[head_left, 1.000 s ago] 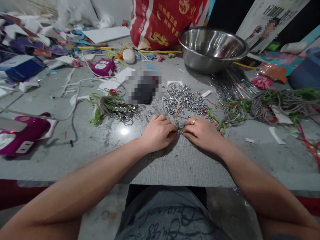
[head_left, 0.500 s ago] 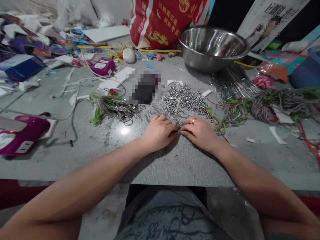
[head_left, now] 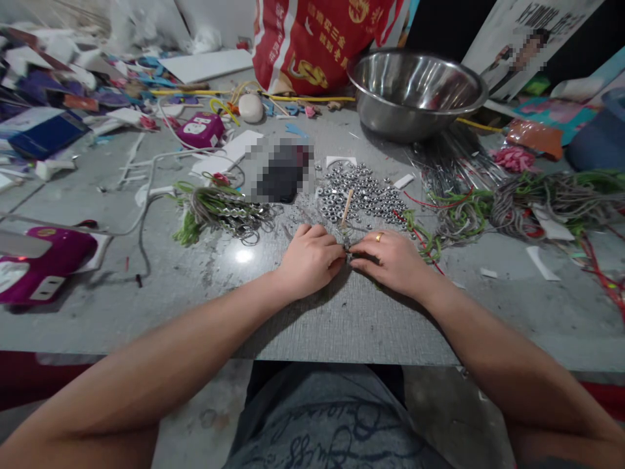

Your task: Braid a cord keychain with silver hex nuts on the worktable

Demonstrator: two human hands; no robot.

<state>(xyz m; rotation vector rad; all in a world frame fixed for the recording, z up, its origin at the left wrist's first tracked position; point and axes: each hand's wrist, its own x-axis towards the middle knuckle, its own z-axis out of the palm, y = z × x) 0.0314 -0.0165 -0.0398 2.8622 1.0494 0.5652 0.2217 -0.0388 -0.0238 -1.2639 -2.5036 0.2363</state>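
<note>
My left hand (head_left: 308, 259) and my right hand (head_left: 389, 259) rest close together on the grey table (head_left: 317, 319), fingertips meeting. Both are closed in a pinch on a small metal piece with cord (head_left: 347, 245) between them; most of it is hidden by the fingers. A gold ring shows on my right hand. Just beyond the hands lies a heap of small silver nuts (head_left: 364, 192) with a thin wooden stick (head_left: 347, 207) standing in it. Green and red cords (head_left: 420, 238) trail off to the right of my right hand.
A steel bowl (head_left: 416, 91) and a red printed bag (head_left: 317, 42) stand at the back. A bundle of cords with key rings (head_left: 219, 212) lies left of the nuts, tangled grey and green cords (head_left: 541, 202) at right, a magenta device (head_left: 41, 264) at left, clutter far left.
My right hand has shifted slightly left and its fingers have closed nearer to my left hand; the green cord once visible between the hands is now mostly hidden.
</note>
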